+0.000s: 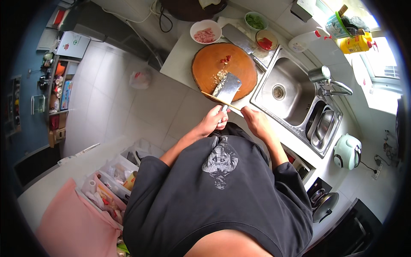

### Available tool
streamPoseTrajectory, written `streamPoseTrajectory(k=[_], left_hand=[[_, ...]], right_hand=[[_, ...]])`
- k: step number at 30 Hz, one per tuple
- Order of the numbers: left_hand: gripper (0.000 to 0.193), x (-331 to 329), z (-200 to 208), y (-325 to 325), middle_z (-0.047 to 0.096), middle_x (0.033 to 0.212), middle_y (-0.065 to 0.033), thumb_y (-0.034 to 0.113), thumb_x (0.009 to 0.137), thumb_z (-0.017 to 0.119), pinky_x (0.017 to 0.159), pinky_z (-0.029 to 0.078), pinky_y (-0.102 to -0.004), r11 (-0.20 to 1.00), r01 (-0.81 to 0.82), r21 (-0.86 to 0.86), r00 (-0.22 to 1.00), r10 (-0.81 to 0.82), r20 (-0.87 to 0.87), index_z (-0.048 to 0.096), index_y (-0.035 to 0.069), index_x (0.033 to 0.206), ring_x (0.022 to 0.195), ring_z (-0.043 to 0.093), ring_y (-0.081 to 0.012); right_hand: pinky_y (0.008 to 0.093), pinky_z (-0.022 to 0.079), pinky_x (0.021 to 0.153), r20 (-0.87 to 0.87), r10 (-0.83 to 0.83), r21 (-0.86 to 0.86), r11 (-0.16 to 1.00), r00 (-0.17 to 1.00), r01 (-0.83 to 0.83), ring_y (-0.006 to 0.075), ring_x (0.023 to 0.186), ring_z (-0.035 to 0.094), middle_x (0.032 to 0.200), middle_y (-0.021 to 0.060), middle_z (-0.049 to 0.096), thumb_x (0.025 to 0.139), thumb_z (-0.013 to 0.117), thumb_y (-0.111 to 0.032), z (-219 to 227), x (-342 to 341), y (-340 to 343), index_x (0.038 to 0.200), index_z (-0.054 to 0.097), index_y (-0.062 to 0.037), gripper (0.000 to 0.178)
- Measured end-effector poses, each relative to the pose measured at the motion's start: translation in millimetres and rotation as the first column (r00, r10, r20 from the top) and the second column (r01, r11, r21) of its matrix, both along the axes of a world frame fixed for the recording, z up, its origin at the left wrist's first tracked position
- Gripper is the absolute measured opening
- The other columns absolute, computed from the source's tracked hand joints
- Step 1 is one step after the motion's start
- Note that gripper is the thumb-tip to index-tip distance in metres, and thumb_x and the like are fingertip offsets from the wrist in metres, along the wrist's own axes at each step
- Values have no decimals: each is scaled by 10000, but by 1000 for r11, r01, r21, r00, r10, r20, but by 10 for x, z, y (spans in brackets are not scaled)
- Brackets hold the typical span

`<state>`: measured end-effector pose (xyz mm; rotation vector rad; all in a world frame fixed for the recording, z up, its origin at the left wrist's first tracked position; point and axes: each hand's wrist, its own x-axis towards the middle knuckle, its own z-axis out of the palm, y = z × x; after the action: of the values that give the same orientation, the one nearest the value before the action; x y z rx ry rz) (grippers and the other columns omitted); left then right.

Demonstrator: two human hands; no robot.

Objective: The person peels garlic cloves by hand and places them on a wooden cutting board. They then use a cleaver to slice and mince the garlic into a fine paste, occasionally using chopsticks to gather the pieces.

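My left hand (pixel 211 120) is closed round the handle of a cleaver (pixel 230 87), whose broad blade lies over the near part of a round wooden chopping board (pixel 204 60). In my right hand (pixel 257 123) is a chopstick (pixel 214 98), slanting across the blade near the handle; whether it is one or a pair I cannot tell. Chopped pale bits that look like garlic (pixel 221 76) lie on the board beside the blade and along its edge. A small heap of chopped red pieces (pixel 225 59) sits farther back on the board.
Behind the board stand a bowl of sliced pink meat (pixel 205 35), a bowl of green pieces (pixel 256 20) and a bowl of red pieces (pixel 266 41). A second broad blade (pixel 237 37) lies between them. The steel sink (pixel 295 64) is at right, with a kettle (pixel 347 150) beyond.
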<state>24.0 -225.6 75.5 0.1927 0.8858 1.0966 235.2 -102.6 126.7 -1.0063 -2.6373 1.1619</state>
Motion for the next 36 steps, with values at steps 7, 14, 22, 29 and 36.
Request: streamPoseTrajectory(k=[7,14,22,29,36], left_hand=[[244,-66,-96,-258,484,812,-8,169,1137,486,492,308,-224,999,13,34,999,-12,-36,483,-23,1288,552,375,-49],[259,-165,-36,-413,473,802,-15,189,1146,479,499,315,-235,995,72,73,995,-67,-76,488,-25,1292,531,359,-55],[276,-301,72,-699,448,803,-10,190,1150,464,537,340,-253,991,83,104,994,-74,-85,495,-29,1316,538,353,-57],[306,-305,154,-686,456,794,2,210,1143,497,521,323,-219,995,1,101,998,5,-56,506,-25,1340,552,352,-40],[281,-338,392,-664,579,885,-44,154,1122,502,527,351,-195,998,38,-40,981,-45,-189,494,5,1361,593,439,-44]], right_hand=[[545,503,666,94,44,115,992,995,-54,452,767,679,812,213,693,1075,558,-234,-42,-55,-92,1035,577,-68,172],[591,500,669,112,-101,240,968,989,72,471,752,680,775,229,691,1084,523,-228,-327,-73,86,1060,573,-75,162],[609,492,653,97,-214,288,941,972,178,506,713,659,716,272,660,1107,474,-241,-380,-116,135,1064,563,-52,213],[589,505,663,95,-17,170,985,995,1,485,743,678,759,254,681,1073,503,-213,-104,-220,-290,1021,562,-55,177],[543,509,637,-35,-396,274,879,918,390,466,718,680,746,252,681,1097,572,-259,-245,-77,65,1011,634,-22,260]])
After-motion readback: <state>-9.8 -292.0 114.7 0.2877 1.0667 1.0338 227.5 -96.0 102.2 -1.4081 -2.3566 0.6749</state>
